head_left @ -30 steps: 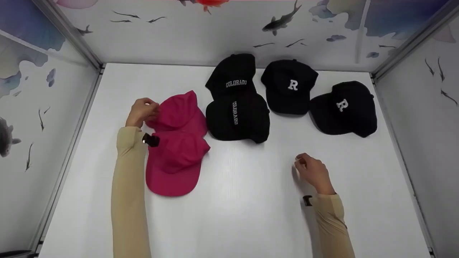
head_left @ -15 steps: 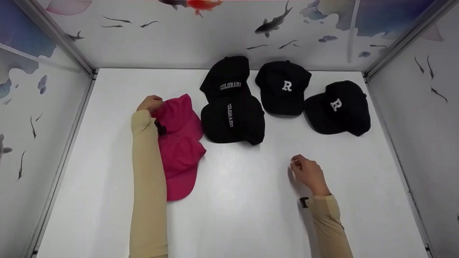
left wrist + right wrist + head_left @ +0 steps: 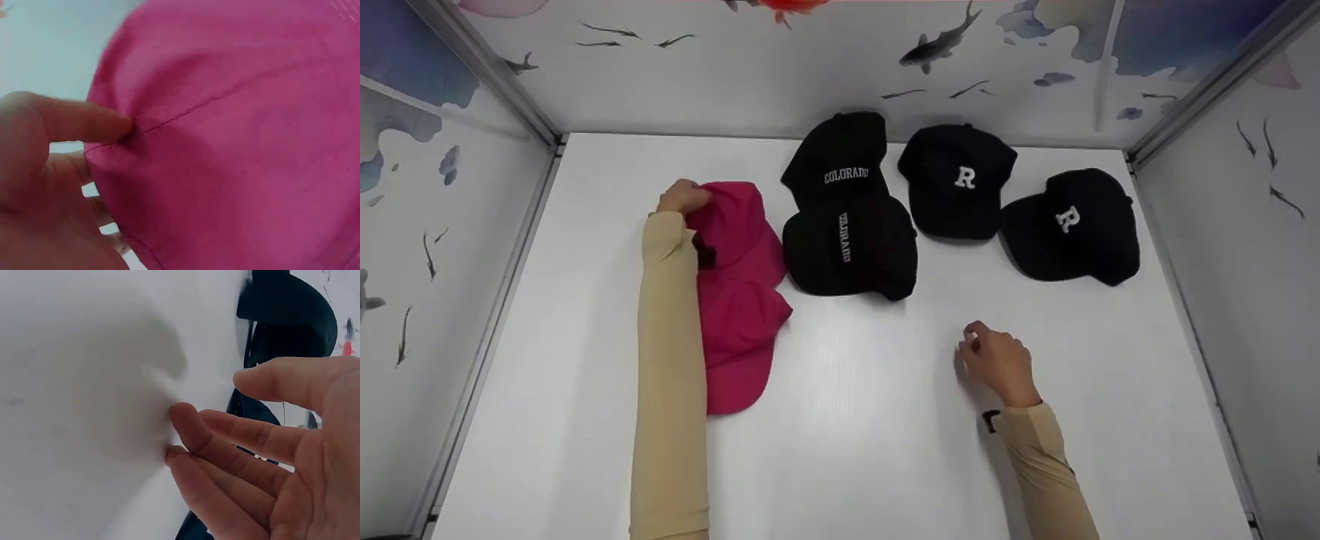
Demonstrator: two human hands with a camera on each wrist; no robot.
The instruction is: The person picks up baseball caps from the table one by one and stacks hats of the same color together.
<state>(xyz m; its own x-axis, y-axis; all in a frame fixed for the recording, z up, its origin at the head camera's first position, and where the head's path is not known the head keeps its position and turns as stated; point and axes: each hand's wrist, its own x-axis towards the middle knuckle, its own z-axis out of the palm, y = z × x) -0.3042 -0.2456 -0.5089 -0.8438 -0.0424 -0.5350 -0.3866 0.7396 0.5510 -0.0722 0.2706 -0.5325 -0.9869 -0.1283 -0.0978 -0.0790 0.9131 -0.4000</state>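
Observation:
In the head view, my left hand (image 3: 684, 196) pinches the back left edge of the farther pink cap (image 3: 739, 229). The left wrist view shows its thumb (image 3: 93, 121) pressing the pink cloth near a seam, with the other fingers behind the edge. A second pink cap (image 3: 742, 345) lies in front, overlapping the first, its left part hidden by my sleeve. My right hand (image 3: 1001, 364) is loosely curled at the right of the table, holding nothing. In the right wrist view its fingertips (image 3: 183, 416) are close to the white surface; whether they touch, I cannot tell.
Two black COLORADO caps (image 3: 851, 251) overlap right of the pink ones. Two black caps with a white R, one at the back (image 3: 956, 202) and one farther right (image 3: 1099, 240), lie beyond my right hand. Printed panels (image 3: 720, 90) enclose the white table (image 3: 855, 450).
My left hand has moved back and right along the farther pink cap and now grips its edge, its crown pulled into a flatter-topped shape. The right hand stays nearly still.

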